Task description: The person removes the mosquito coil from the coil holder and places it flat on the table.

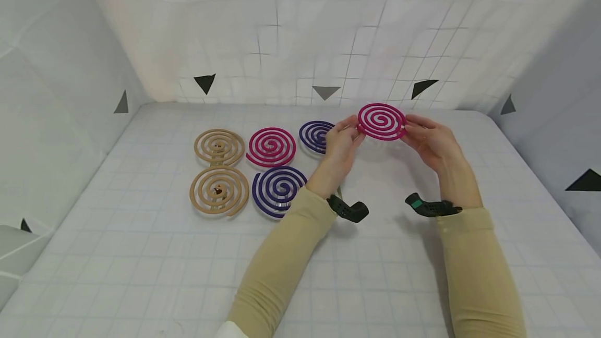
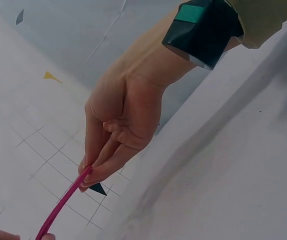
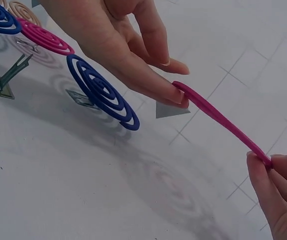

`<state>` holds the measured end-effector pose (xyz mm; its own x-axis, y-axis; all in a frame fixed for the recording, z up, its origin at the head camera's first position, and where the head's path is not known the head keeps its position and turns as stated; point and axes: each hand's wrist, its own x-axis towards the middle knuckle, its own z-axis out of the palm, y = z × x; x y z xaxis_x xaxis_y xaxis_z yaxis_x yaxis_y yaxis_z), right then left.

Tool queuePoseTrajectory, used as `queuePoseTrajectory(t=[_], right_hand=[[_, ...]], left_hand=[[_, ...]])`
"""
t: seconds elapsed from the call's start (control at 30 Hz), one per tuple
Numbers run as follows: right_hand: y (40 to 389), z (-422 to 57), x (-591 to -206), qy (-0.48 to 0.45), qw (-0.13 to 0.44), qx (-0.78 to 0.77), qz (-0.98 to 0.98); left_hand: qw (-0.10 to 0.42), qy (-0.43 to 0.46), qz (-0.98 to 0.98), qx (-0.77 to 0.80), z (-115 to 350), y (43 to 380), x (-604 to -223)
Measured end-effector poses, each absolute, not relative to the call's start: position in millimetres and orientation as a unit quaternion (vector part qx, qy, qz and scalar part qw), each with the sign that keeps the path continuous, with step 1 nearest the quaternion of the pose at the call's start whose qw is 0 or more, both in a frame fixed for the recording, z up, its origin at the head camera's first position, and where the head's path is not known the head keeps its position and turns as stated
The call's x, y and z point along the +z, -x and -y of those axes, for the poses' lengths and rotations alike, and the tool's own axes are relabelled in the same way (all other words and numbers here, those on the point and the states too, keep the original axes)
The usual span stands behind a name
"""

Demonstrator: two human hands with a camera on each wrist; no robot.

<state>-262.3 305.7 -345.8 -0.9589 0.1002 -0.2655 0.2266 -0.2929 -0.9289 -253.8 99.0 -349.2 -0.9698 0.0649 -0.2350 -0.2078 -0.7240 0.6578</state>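
A magenta mosquito coil (image 1: pixel 382 119) is held up above the table's back part by both hands. My left hand (image 1: pixel 341 146) pinches its left edge between thumb and fingertips. On the opposite edge, the fingertips of my right hand (image 1: pixel 434 145) grip the coil. From the left wrist view, the right hand (image 2: pixel 123 120) holds the coil (image 2: pixel 61 205), seen edge-on. A dark blue coil (image 3: pixel 101 86) on a small metal stand is nearest the left hand, which partly covers it in the head view.
To the left, two tan coils (image 1: pixel 219 190), another magenta coil (image 1: pixel 271 146) and a second dark blue coil (image 1: pixel 280 188) rest on metal stands. A bare metal stand (image 3: pixel 7 80) shows in the right wrist view. White sheeting (image 1: pixel 319 40) rises behind the table.
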Motion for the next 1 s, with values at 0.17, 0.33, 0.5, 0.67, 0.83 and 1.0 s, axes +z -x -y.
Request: queuePoseTrajectory(t=[0.17, 0.33, 0.5, 0.67, 0.83, 1.0], right_hand=[[263, -313, -349, -0.131, 0.059, -0.797, -0.587], [266, -318, -355, -0.146, 0.072, -0.795, -0.585], [267, -322, -362, -0.156, 0.081, -0.785, -0.595], [267, -324, -367, -0.155, 0.091, -0.773, -0.608], [265, -324, -368, -0.161, 0.095, -0.769, -0.611], [263, -324, -369, -0.158, 0.085, -0.765, -0.618]], left_hand=[[0.08, 0.092, -0.375, 0.919, -104, 256, -355], [0.085, 0.101, -0.388, 0.912, -108, 256, -359], [0.094, 0.11, -0.405, 0.903, -110, 253, -360], [0.097, 0.108, -0.43, 0.891, -113, 250, -362], [0.105, 0.098, -0.478, 0.867, -115, 248, -366], [0.123, 0.093, -0.476, 0.866, -115, 249, -370]])
